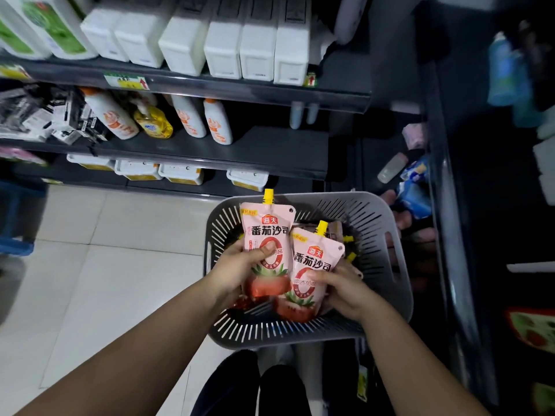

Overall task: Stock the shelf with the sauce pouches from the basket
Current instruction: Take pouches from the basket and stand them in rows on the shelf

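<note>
Over a grey slotted plastic basket set on the pale tiled floor, two pink spouted sauce pouches are held upright: the left pouch is gripped by the left hand, thumb pressed on its front, and the right pouch is clasped by the right hand. More pouches are seen lying inside the basket. Dark metal shelves behind are stocked with white and orange bottles.

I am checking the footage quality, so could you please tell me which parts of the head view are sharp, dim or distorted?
Head view: the two pouches, one in the left hand and one in the right hand, over the grey basket are sharp, print legible; the right side is very dark and smeared; the shelves bow from wide-angle distortion; the white floor tiles are brightly lit.
</note>
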### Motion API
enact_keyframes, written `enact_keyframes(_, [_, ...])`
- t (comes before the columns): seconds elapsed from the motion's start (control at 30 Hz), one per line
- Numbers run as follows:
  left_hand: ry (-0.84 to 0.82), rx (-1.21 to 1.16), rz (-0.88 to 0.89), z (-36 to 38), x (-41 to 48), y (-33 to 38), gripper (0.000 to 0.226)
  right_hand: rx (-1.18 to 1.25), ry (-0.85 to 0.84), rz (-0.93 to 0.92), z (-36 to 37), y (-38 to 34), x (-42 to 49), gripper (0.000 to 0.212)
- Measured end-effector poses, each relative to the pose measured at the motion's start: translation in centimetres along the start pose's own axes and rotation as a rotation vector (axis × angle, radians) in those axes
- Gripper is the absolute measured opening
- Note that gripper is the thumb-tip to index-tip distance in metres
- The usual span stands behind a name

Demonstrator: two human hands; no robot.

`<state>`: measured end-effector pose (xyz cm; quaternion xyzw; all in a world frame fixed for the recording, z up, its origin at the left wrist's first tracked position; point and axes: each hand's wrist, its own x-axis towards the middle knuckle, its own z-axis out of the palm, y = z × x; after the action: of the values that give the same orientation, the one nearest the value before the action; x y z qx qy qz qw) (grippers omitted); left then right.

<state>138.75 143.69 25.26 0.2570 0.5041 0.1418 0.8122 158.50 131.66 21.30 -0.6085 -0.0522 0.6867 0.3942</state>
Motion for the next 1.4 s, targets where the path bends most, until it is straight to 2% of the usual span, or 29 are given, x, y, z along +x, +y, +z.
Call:
enact_keyframes(0.13, [-0.061, -0.001, -0.072, 0.6, -0.9, 1.7, 0.047, 0.309, 0.041, -0.045, 0.9, -0.1, -2.0, 0.019])
enact_keyframes(0.23, [-0.103, 0.041, -0.075, 1.3, -1.5, 3.0, 0.046, 0.361, 0.041, -0.035, 1.1, -0.8, -4.0, 0.033])
enact_keyframes(0.33, [-0.143, 0.114, -0.017, 2.2, -2.4, 4.4, 0.05, 0.424, 0.072, -0.181, 1.3, -2.6, -6.1, 0.036])
enact_keyframes(0.43, [-0.217, 0.188, 0.051, 3.2, -3.1, 5.8, 0.049, 0.352, 0.113, -0.365, 1.6, -5.2, -8.5, 0.026])
enact_keyframes(0.5, [-0.258, 0.244, 0.08, 4.1, -3.9, 7.1, 0.057, 0.293, 0.159, -0.447, 1.7, -7.0, -10.3, 0.024])
enact_keyframes(0.67, [-0.346, 0.415, 0.208, 6.6, -5.8, 10.2, 0.06, 0.245, 0.223, -0.583, 1.7, -9.6, -15.3, 0.027])
enact_keyframes(0.8, [-0.396, 0.443, 0.29, 9.2, -7.4, 11.6, 0.061, 0.209, 0.299, -0.684, 1.8, -10.0, -18.8, 0.026])
enact_keyframes(0.97, [-0.51, 0.479, 0.373, 13.2, -10.2, 12.5, 0.052, 0.193, 0.438, -0.82, 1.7, -9.6, -23.7, 0.035])
enact_keyframes(1.07, [-0.579, 0.522, 0.445, 15.5, -12.8, 12.4, 0.048, 0.194, 0.513, -0.883, 1.7, -8.7, -27.7, 0.032])
enact_keyframes(1.4, [-0.876, 0.63, 0.559, 23.0, -22.3, 8.3, 0.037, 0.173, 0.711, -1.073, 1.6, -2.9, -43.3, 0.037])
